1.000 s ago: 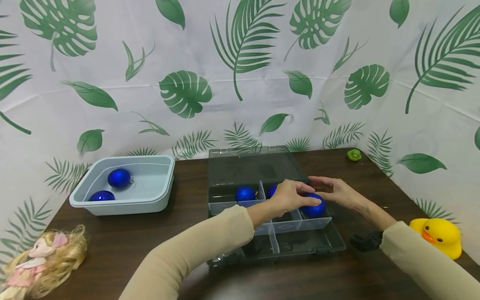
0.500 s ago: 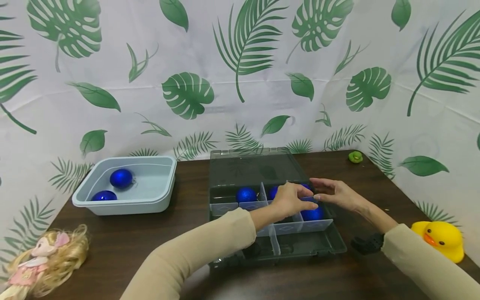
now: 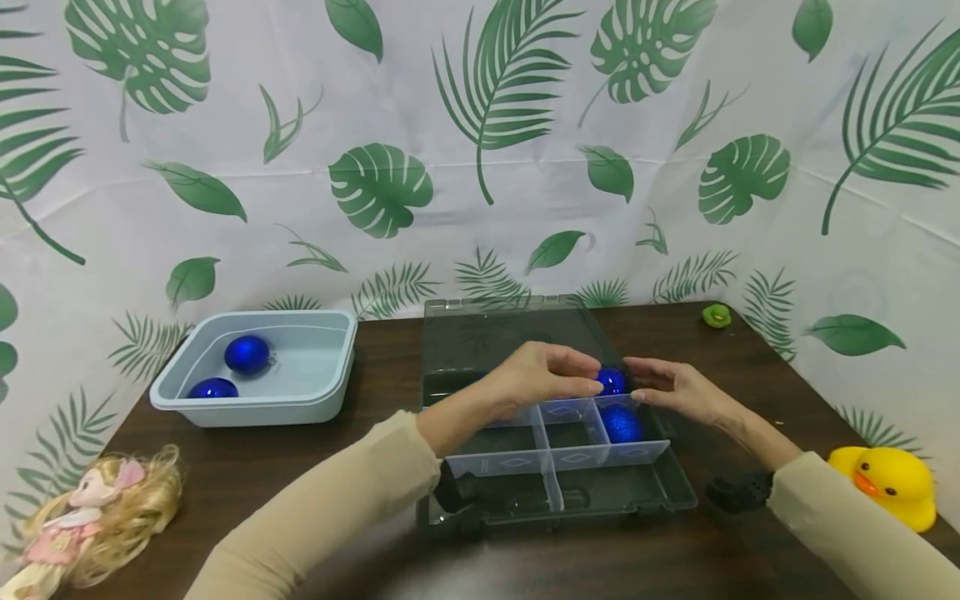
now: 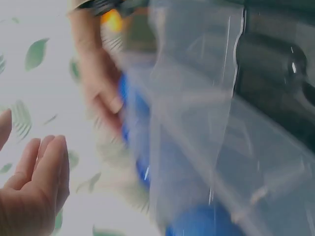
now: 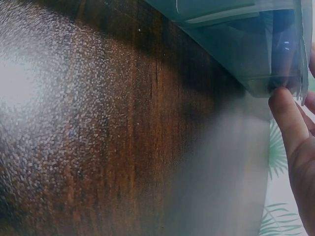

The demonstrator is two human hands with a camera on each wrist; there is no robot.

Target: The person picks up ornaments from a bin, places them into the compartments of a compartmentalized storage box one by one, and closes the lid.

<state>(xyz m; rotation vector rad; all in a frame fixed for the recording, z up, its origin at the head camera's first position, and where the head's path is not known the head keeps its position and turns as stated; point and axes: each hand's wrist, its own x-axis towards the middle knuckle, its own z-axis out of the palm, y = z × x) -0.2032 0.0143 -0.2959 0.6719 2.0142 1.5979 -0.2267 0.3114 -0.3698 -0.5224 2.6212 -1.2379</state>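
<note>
A dark translucent compartment box [image 3: 510, 487] lies open, its lid [image 3: 517, 342] folded back and pale dividers [image 3: 600, 454] crossing it. One glittery blue ball ornament [image 3: 621, 425] sits in a right-hand compartment; another blue ball [image 3: 611, 382] is behind it. My left hand [image 3: 536, 371] hovers over the back compartments, holding nothing, and hides what lies beneath. In the left wrist view that hand [image 4: 39, 184] has its fingers extended. At the box's right side is my right hand [image 3: 686, 393], fingers loosely spread; in the right wrist view a fingertip [image 5: 281, 98] is right at the box wall.
At the left, a pale blue basin [image 3: 333, 396] holds two blue balls [image 3: 247, 355]. A blond doll [image 3: 75, 521] lies at the front left. A yellow rubber duck [image 3: 892, 487] stands at the right, and a small green object [image 3: 716, 315] sits at the back right.
The glittery ball has settled lower in its compartment. My left hand has let go of it and moved left, away from it. The right hand stays at the box's right side.
</note>
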